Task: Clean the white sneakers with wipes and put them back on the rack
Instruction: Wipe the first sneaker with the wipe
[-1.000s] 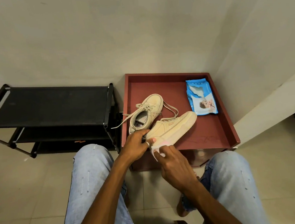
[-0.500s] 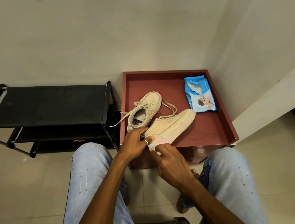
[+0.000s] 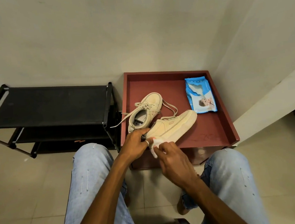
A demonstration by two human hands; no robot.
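Still: left hand (image 3: 135,145) fingers clamp sneaker (image 3: 173,127) heel; right hand (image 3: 174,163) fingers pinch wipe (image 3: 155,144) against it.

Two white sneakers sit on one red bench (image 3: 207,129): the far sneaker (image 3: 145,112) at ten o'clock, the near sneaker (image 3: 173,125) toward six. One blue wipes pack (image 3: 200,96), one loose wipe (image 3: 155,145), one black rack (image 3: 50,106). Two hands: left hand (image 3: 135,145), right hand (image 3: 172,161).

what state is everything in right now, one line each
near sneaker, tilted on the table, heel held by left grip
far sneaker, upright on the table, laces undone
wipe, crumpled, pinched by right grip against that heel
wipes pack, lying flat on the table
shoe rack, standing beside the table
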